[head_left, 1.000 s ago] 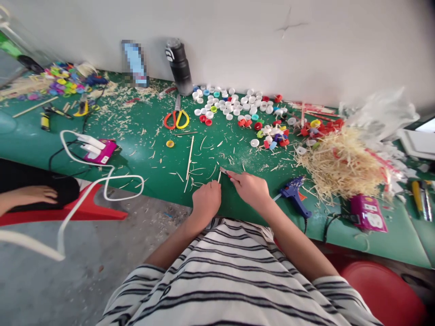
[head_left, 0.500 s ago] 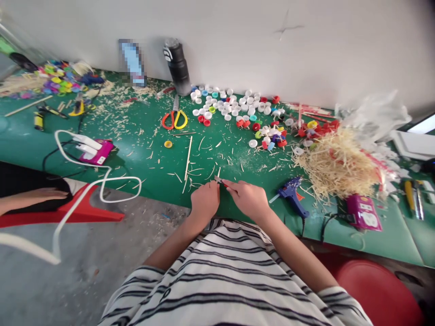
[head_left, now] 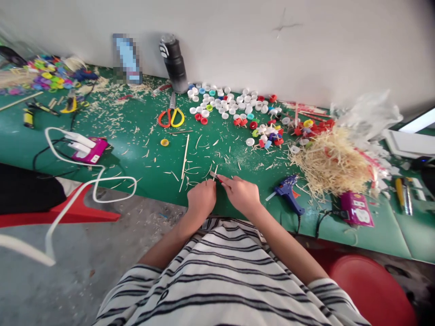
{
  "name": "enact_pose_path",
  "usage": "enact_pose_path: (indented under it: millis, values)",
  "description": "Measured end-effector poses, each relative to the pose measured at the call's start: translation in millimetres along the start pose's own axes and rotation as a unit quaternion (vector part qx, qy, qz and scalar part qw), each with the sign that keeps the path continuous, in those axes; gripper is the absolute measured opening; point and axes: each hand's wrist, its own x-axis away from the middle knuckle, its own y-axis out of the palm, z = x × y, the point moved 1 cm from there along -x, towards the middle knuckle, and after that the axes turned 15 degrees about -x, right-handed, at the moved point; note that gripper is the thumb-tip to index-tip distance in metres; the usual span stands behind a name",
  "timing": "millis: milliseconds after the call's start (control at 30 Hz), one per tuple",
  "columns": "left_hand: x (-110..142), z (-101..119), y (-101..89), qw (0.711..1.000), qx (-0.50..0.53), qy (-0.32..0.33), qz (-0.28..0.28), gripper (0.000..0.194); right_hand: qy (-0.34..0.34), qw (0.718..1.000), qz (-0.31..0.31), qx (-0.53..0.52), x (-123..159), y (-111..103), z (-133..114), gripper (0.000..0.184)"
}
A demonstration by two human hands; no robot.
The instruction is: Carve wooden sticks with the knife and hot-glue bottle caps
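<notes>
My left hand (head_left: 201, 199) is closed around a thin wooden stick (head_left: 215, 171), whose tip points up and away over the table. In my right hand (head_left: 242, 194) is a small red-handled knife (head_left: 216, 175); its blade lies across the stick just beyond my left fingers. Pale wood shavings (head_left: 193, 171) are strewn in front of both hands. A longer wooden stick (head_left: 185, 156) lies left of them. To the right of my right hand rests a blue glue gun (head_left: 288, 192).
Scissors (head_left: 171, 117), a black bottle (head_left: 174, 63) and many bottle caps (head_left: 234, 104) occupy the back. A shavings heap (head_left: 331, 165) and purple power socket (head_left: 357, 209) are at right. Another purple socket (head_left: 93, 150) with a white cable (head_left: 97, 190) lies left. A red stool (head_left: 372, 290) stands below.
The knife blade has shifted along the stick and now lies across it near my left fingers. The view has drifted slightly rightward. At the left, the other person's hand has gone from sight.
</notes>
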Motion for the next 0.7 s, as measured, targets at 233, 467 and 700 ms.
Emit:
enact_pose_path:
  millis: [233,467,700]
  values:
    - [-0.2,1.2,-4.6,1.000,0.004,-0.001,-0.017,0.041,0.006,1.000,-0.005,-0.008,8.6,2.4,0.6,0.048]
    - [-0.9,0.4,-1.8,1.000,-0.008,0.006,-0.013,0.047,0.009,1.000,0.008,0.003,18.0,3.2,6.1,0.048]
    - [-1.4,0.7,0.5,1.000,-0.007,0.010,0.001,0.047,0.016,1.000,0.011,0.010,6.2,5.2,2.9,0.048]
